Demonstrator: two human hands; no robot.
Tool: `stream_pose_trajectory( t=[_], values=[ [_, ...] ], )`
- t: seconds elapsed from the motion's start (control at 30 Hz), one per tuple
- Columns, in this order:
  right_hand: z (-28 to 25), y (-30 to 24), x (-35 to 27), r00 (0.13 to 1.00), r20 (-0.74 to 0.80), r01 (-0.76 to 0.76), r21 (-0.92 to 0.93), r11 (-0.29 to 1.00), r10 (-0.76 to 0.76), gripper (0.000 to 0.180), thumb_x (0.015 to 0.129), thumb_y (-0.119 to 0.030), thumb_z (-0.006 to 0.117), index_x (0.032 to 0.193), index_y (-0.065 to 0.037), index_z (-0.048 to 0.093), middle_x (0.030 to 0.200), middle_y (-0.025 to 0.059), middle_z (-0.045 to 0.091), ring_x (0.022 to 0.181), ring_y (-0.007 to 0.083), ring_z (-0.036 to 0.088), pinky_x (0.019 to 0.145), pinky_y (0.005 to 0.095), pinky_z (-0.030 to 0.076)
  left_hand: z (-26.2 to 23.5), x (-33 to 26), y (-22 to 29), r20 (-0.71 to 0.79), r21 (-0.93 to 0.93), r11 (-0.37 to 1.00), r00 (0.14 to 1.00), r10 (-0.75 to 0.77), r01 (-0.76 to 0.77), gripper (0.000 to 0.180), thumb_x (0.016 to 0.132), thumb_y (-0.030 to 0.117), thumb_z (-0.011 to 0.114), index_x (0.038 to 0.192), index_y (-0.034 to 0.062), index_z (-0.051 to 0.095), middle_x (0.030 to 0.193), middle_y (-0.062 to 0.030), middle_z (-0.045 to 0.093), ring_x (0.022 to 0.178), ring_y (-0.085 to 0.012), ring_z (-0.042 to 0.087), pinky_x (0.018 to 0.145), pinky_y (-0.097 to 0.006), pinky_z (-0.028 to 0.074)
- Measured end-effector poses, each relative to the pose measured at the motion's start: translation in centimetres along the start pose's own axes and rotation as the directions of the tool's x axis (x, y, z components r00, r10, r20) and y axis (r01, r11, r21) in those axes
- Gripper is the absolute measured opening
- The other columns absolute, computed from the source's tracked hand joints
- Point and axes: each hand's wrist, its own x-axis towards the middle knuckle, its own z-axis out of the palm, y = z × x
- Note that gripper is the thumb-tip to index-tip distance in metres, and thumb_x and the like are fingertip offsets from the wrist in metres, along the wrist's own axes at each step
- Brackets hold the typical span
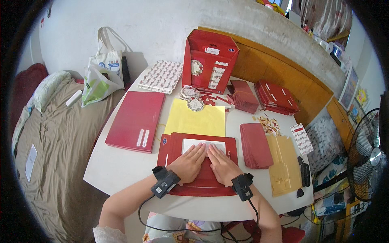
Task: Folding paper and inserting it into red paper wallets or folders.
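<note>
My left hand (189, 162) and my right hand (222, 164) lie flat, side by side, pressing down on a red folded card sheet (174, 146) at the near edge of the white table (117, 170). The fingertips of both hands touch a white rectangular panel (202, 144) on that sheet. Each wrist wears a black device with a cable. A yellow paper sheet (195, 120) lies just beyond the red sheet.
A stack of red sheets (135, 120) lies on the left, and a patterned stack (161, 76) behind it. An upright red box (208, 60) stands at the back. Red stacks (254, 145), tan sheets (285, 166) and red folded pieces (276, 97) lie on the right. A fan (366, 156) stands far right; a bed (52, 150) lies on the left.
</note>
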Motion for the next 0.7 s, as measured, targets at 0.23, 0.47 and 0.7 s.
stream_pose_trajectory(
  t=[0.23,0.47,0.7],
  values=[
    [-0.6,0.2,0.4,0.997,0.069,-0.045,0.071,0.996,0.040,0.054,0.092,-0.011,0.045,0.138,0.009,0.026,0.145,0.0241,0.029,0.137,0.0304,0.028,0.114,0.0380,0.023,-0.1,0.2,-0.4,0.012,-0.068,0.997,1.000,-0.023,0.024,0.061,0.086,0.012,0.046,0.138,-0.0111,0.024,0.143,-0.0299,0.026,0.137,-0.0381,0.024,0.113,-0.044,0.021],
    [0.0,0.2,-0.4,0.998,-0.021,-0.065,0.092,0.994,0.067,0.054,0.090,-0.015,0.049,0.135,0.009,0.032,0.141,0.0261,0.034,0.134,0.0339,0.031,0.113,0.0404,0.024,0.3,-0.2,0.3,0.011,-0.112,0.989,0.995,-0.100,0.100,0.062,0.090,0.026,0.048,0.136,-0.0114,0.029,0.143,-0.0322,0.025,0.137,-0.0407,0.023,0.113,-0.044,0.020],
    [0.0,0.0,-0.7,0.991,-0.058,-0.129,-0.121,0.984,0.123,0.054,0.092,-0.021,0.049,0.133,0.011,0.035,0.138,0.0271,0.038,0.132,0.0339,0.035,0.112,0.0417,0.026,0.0,-0.4,0.7,0.021,0.021,0.981,0.981,-0.192,0.191,0.067,0.094,0.037,0.045,0.134,-0.0140,0.030,0.141,-0.0340,0.027,0.135,-0.0422,0.024,0.112,-0.047,0.022]
  ],
)
